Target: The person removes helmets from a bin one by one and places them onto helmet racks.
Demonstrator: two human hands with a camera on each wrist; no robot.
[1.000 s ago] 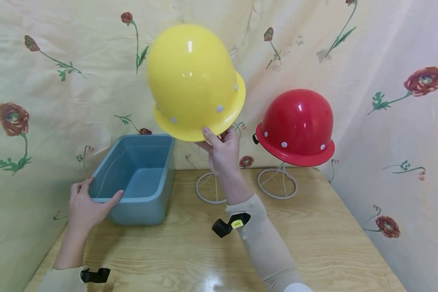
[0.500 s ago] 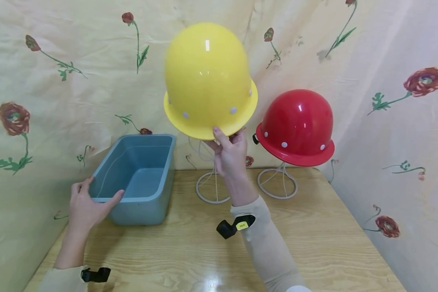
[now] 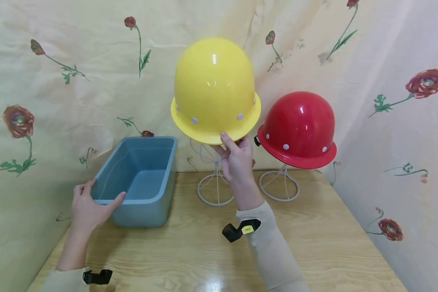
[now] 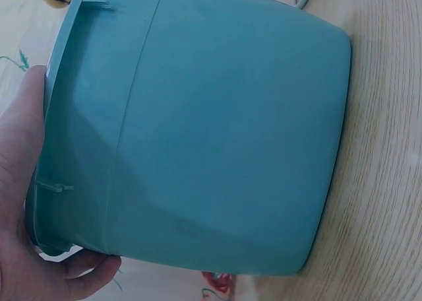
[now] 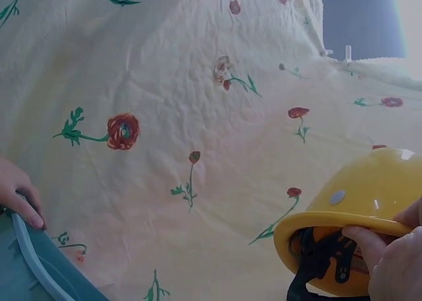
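A yellow hard hat [image 3: 214, 85] is held up by my right hand [image 3: 238, 162], which pinches its brim with the thumb on top and fingers beneath. Dark straps [image 5: 320, 258] show inside the hat in the right wrist view. Behind and below it stands a white wire stand [image 3: 216, 190], its top partly hidden by hat and hand. My left hand [image 3: 89, 209] grips the near left corner of a blue plastic tub [image 3: 142, 213], thumb along the near rim and fingers round the left side. The tub's outer wall [image 4: 217, 129] fills most of the left wrist view.
A red hard hat [image 3: 299, 125] sits tilted on a second white wire stand [image 3: 279, 186] at the right. All stand on a wooden table [image 3: 190, 251]. Flower-patterned cloth [image 3: 95, 61] hangs behind and along both sides.
My right hand has carried the yellow hard hat to the right, over the wire stand, and its tilt has levelled somewhat. The left hand stays on the tub.
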